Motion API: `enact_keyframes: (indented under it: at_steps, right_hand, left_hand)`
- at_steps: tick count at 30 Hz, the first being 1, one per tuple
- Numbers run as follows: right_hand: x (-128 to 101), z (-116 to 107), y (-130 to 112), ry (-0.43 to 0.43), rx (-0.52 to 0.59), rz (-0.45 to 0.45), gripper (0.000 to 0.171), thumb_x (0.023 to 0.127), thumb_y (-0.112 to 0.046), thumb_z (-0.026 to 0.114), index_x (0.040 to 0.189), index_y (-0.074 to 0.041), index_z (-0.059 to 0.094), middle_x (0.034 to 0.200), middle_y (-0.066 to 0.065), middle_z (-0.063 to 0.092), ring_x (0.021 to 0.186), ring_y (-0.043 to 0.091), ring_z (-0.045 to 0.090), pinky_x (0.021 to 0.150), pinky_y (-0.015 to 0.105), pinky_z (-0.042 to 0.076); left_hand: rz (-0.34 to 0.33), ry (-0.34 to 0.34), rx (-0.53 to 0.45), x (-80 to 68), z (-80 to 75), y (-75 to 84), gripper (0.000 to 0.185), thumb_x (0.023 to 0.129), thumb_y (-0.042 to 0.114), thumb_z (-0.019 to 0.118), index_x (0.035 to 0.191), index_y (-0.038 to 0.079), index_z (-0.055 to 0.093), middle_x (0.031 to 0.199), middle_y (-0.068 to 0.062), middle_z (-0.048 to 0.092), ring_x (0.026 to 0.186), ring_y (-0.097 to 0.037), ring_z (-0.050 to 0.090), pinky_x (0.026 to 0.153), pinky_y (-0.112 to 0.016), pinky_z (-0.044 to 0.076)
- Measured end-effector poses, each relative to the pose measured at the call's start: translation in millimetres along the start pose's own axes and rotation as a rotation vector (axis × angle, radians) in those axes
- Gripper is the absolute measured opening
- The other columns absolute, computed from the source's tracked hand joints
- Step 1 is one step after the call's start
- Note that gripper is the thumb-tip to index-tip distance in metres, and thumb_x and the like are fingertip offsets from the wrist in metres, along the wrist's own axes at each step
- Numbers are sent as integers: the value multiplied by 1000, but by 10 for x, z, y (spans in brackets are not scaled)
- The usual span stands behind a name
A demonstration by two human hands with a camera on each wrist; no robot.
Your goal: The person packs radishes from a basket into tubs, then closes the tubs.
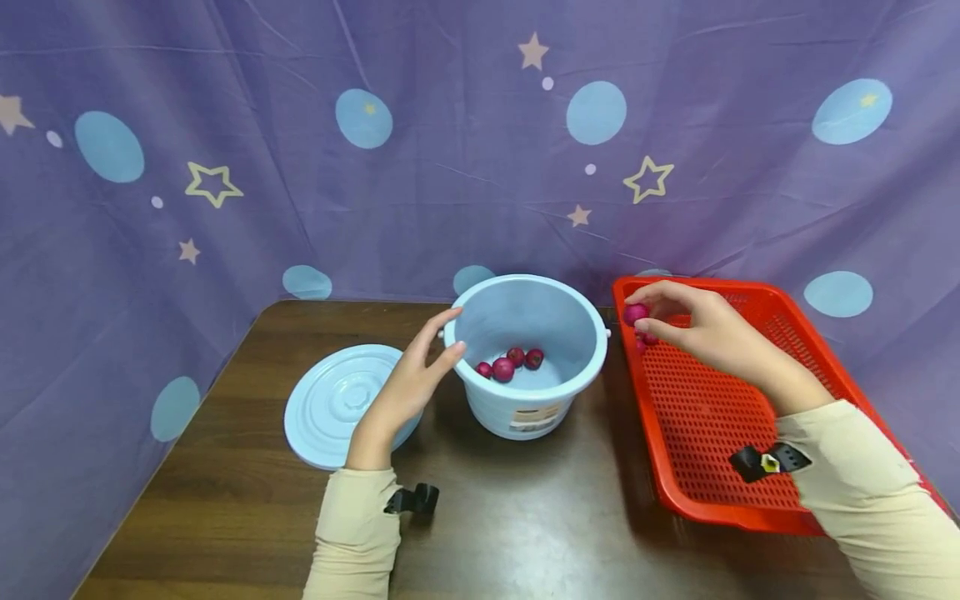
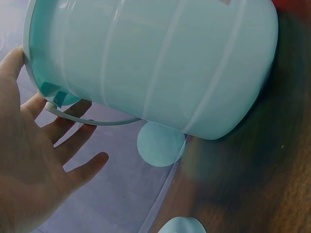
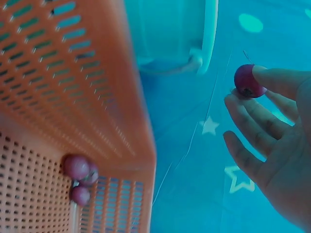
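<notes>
A light-blue bucket (image 1: 536, 410) stands on the table with several small dark-red fruits (image 1: 503, 369) at its bottom. My left hand (image 1: 411, 372) is at the bucket's left rim, fingers spread and fairly straight, fingertips right at the edge. The left wrist view shows the bucket's handle (image 2: 104, 123) hanging beside those fingers. Over the left rim of a red plastic basket (image 1: 663, 479), my right hand (image 1: 712, 329) pinches one small red fruit (image 3: 247, 81) between thumb and fingers. It has a thin stem. A few more fruits (image 3: 77, 167) lie in a basket corner.
Left of the bucket, a round light-blue lid (image 1: 322, 408) lies on the brown wooden table (image 1: 225, 467), partly behind my left forearm. A purple curtain (image 1: 465, 167) with stars and dots hangs right behind the table. The basket is to the right of the bucket.
</notes>
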State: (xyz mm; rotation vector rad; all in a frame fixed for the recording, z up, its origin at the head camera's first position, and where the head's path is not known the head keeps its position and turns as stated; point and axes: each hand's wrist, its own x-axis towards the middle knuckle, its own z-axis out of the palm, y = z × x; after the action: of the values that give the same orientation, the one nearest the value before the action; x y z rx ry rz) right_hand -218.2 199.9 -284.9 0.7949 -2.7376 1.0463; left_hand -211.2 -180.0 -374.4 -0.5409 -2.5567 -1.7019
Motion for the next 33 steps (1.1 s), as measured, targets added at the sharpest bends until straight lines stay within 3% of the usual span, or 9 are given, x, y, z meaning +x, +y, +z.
enact_keyframes:
  at_steps: [10, 14, 22, 29, 33]
  right_hand:
    - [92, 107, -238, -11, 2, -108, 29, 90, -13, 74, 118, -16, 68, 96, -4, 66, 86, 12, 62, 76, 21, 51]
    - [149, 170, -300, -42, 0, -114, 27, 91, -12, 74, 116, -17, 69, 95, -6, 66, 88, 11, 61, 79, 24, 49]
    - [273, 353, -394, -144, -4, -110, 26, 91, -12, 73, 117, -16, 70, 99, -9, 68, 90, 13, 58, 72, 34, 51]
    - [319, 500, -406, -193, 13, -148, 28, 89, -8, 74, 115, -17, 70, 105, -8, 68, 93, 13, 59, 80, 39, 52]
    - [326, 557, -403, -227, 2, -158, 27, 89, -10, 75, 114, -16, 71, 105, -8, 68, 93, 12, 59, 83, 36, 52]
  left_hand:
    - [0, 3, 0, -5, -4, 2, 54, 101, 45, 52, 152, 35, 36, 158, 5, 29, 144, -20, 26, 114, -56, 24]
    - [2, 2, -1, -9, -7, 1, 54, 101, 45, 52, 152, 36, 35, 158, 5, 29, 144, -20, 26, 114, -56, 23]
    - [6, -5, 0, 2, -11, -6, 53, 102, 44, 52, 152, 37, 34, 158, 6, 28, 144, -19, 26, 114, -54, 24]
    - [4, -15, -8, -4, -18, 4, 53, 102, 43, 51, 152, 37, 34, 159, 6, 27, 145, -19, 23, 115, -56, 21]
    - [-1, -20, -9, -16, -14, 5, 53, 102, 44, 51, 152, 38, 33, 159, 7, 26, 146, -19, 22, 114, -59, 20]
